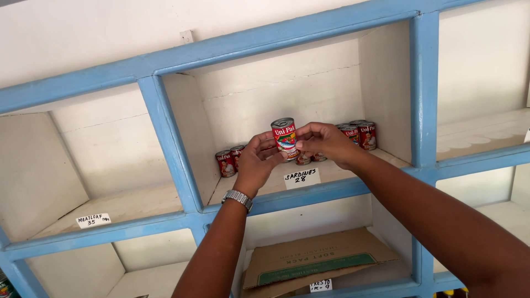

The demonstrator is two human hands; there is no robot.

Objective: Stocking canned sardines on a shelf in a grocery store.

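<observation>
Currently I log one red sardine can (285, 138) pinched between left hand (258, 161) and right hand (324, 143), raised above the middle shelf compartment (331, 172). Placement step, I judge; lowering among the standing cans (360, 134) needs a level base.

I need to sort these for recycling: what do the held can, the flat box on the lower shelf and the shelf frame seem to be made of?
Can: metal probably, its lid rim shiny; glossy red label.
Box: brown corrugated cardboard, matte, with a green band.
Frame: likely wood under worn, streaky blue paint.
</observation>
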